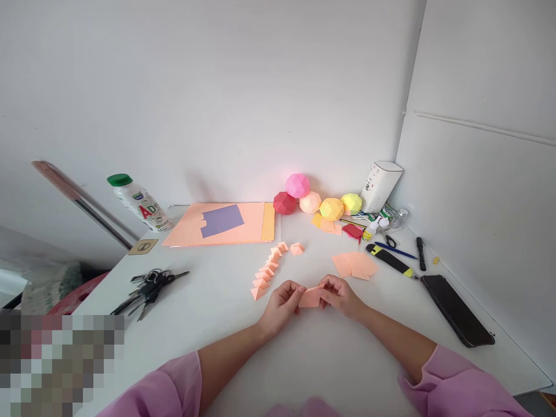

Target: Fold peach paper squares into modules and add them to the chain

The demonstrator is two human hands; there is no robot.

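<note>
Between my two hands is a small peach piece of paper (310, 297), partly folded at its top right. My left hand (284, 302) pinches its left edge with thumb and fingers. On the other side, my right hand (341, 296) grips the upper right corner. Just beyond the left hand, a curved row of folded peach paper pieces (267, 270) runs away from me, with one folded piece (297, 248) apart to its right. Flat peach paper squares (355, 264) lie overlapped past my right hand.
Coloured paper balls (332, 209) stand along the wall. Peach sheets (182, 223) bearing a purple piece (223, 220) lie at back left, near a bottle (143, 202) and keys (152, 289). Rightward are a box cutter (391, 260), pen (397, 250), scissors (391, 240) and black case (456, 310).
</note>
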